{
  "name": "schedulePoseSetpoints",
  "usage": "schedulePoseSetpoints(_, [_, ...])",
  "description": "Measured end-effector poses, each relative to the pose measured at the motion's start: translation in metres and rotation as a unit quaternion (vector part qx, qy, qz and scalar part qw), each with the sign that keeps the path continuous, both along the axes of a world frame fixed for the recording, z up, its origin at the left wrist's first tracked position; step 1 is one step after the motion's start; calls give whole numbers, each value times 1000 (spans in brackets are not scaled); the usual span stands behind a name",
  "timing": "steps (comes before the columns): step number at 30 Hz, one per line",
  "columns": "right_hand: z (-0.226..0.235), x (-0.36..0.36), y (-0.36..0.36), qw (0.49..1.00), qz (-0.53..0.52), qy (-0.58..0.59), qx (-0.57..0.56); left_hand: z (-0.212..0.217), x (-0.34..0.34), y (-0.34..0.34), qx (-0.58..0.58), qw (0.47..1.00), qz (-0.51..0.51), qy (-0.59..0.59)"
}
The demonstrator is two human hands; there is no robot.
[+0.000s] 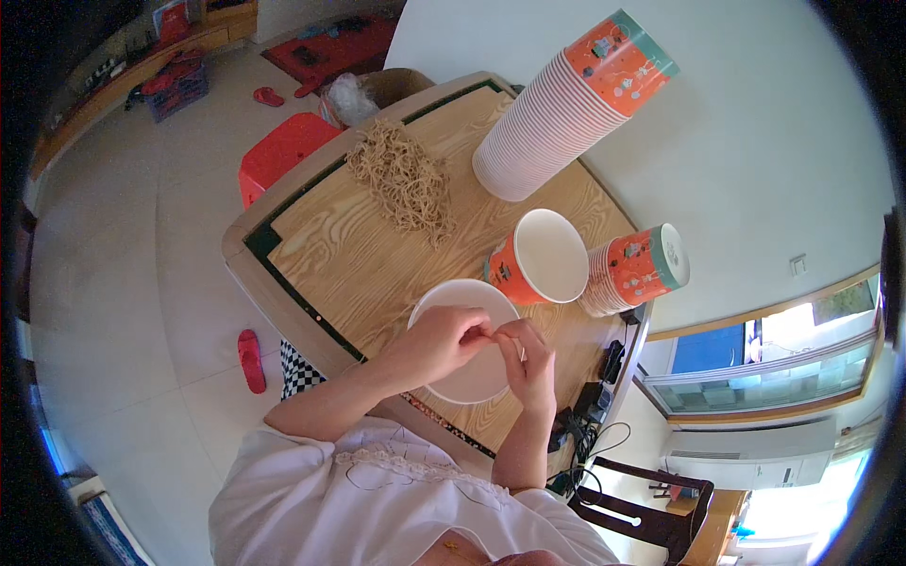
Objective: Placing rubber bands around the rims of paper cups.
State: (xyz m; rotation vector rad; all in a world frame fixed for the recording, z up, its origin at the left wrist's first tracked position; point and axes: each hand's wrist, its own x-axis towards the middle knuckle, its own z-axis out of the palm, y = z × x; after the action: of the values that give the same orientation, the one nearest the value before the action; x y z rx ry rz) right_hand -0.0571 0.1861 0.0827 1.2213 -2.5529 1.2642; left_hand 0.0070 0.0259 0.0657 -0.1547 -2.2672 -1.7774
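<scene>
Both hands meet fingertip to fingertip over a white-lined paper tub [465,384] near the table's front edge. The fingers of my left hand [445,338] are pinched together. My right hand [528,363] is pinched too, its tips against the left ones. Whatever they grip, if anything, is too small or hidden to make out. Just beyond, to the right, an orange paper tub [549,257] shows its white inside. A tangled heap of tan string [404,181] lies on the wood-grain table [330,274], farther off to the left.
A tall, upside-down stack of paper tubs [566,113] rises at the back against the wall. A shorter stack [634,271] stands at the right. Black adapters and cables [592,404] crowd the right edge. Beyond the left edge is a red stool [283,153]; a dark chair [651,514] is at right.
</scene>
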Motion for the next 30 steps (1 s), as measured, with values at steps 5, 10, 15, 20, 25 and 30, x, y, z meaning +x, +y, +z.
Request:
schedulePoseSetpoints(5, [-13, -14, 12, 999, -20, 36, -5, 6, -23, 10, -82, 996, -14, 22])
schedulePoseSetpoints(10, [-36, -23, 23, 976, -148, -136, -82, -6, -42, 15, -239, 970, -31, -28])
schedulePoseSetpoints(15, [-54, -5, 10, 983, -155, -96, -27, -29, -49, 10, -313, 948, -19, -49])
schedulePoseSetpoints(20, [-65, 1, 2, 974, -139, -149, -96, -35, -41, 1, -307, 951, -13, -38])
schedulePoseSetpoints(25, [-69, -2, 1, 976, -152, -124, -90, -36, -39, 2, -292, 956, 1, -28])
schedulePoseSetpoints(30, [-62, 4, -1, 962, -167, -192, -103, -33, -37, 3, -282, 959, -14, -26])
